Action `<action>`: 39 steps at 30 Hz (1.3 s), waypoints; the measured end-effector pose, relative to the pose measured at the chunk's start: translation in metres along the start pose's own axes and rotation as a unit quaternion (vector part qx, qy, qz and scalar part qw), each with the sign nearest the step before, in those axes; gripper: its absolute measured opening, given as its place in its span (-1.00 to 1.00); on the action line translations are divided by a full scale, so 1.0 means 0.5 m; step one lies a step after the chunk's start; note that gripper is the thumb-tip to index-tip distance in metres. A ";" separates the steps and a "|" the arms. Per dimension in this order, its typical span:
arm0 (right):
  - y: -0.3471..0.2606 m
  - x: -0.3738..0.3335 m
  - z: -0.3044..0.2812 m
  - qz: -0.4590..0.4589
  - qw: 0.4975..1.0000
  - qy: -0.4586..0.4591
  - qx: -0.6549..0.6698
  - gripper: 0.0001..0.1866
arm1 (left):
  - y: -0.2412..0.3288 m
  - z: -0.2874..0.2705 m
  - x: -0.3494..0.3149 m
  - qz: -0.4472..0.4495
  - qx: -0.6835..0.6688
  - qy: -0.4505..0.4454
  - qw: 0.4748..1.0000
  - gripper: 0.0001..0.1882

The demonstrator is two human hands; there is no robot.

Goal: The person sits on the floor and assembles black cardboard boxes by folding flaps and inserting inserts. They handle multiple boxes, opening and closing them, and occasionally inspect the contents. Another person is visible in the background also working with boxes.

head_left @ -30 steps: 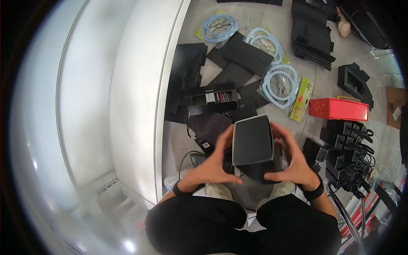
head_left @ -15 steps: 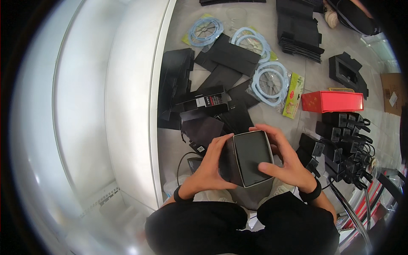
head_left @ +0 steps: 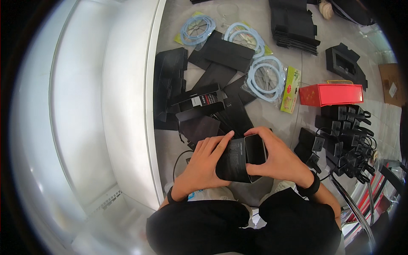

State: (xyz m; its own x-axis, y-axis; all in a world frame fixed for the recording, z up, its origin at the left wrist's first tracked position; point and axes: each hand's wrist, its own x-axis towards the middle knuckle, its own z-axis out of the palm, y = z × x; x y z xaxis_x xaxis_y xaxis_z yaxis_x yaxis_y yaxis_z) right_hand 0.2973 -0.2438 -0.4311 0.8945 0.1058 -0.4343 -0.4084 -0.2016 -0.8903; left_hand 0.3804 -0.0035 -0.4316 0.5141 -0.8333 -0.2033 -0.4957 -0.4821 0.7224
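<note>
A black box [head_left: 231, 160] is held between the person's two hands, above the floor and just in front of the knees. It is tilted: a side with small pale print faces up toward the camera, while a dark end with a thin pale rim points to the right and partly upward. Its long axis appears to run from the left hand toward the right one, though foreshortening and the hands hide its full length. The left hand [head_left: 203, 165] is curled about the left part, fingers along the far edge and thumb along the near one. The right hand [head_left: 278, 156] grips the rimmed end, its fingers bent over the far corner and its thumb pressed on the near edge. Each wrist wears a black band [head_left: 309, 185]. Just beyond the left hand lies a dark pouch [head_left: 197, 128], and past it an open black carton [head_left: 197, 103], lying on its side. Farther out are flat black sleeves [head_left: 229, 54], overlapping one another, and three light-blue rings [head_left: 266, 78] in clear wrapping, the nearest beside a yellow-green card [head_left: 290, 90]. To the right, a red box [head_left: 331, 94] sits just beyond a cluster of black devices [head_left: 346, 142] with straps and cables. A white cabinet [head_left: 127, 93] fills the left side.
</note>
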 end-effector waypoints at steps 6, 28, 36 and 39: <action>0.002 0.014 0.005 0.051 0.997 -0.030 -0.040 -0.22 | -0.008 0.007 -0.001 -0.020 0.019 -0.006 1.000 0.17; 0.015 0.016 -0.043 0.061 0.977 -0.052 0.197 -0.19 | -0.050 -0.047 -0.018 -0.018 0.065 0.054 0.996 0.32; 0.064 0.002 -0.027 0.034 0.922 -0.015 0.386 -0.01 | -0.108 -0.029 -0.108 -0.194 -0.410 0.154 0.878 -0.01; 0.093 0.007 -0.005 0.011 0.916 0.010 0.402 -0.07 | -0.103 -0.013 -0.098 -0.168 -0.357 0.233 0.889 -0.35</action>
State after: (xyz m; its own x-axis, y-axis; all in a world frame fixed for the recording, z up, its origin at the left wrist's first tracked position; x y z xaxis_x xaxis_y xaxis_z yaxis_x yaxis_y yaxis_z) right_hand 0.2819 -0.2550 -0.4734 0.8841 0.0909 -0.4583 -0.4214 0.5789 -0.6981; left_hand 0.3856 0.0640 -0.4544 0.8660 -0.3917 -0.3108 0.2256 -0.2487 0.9419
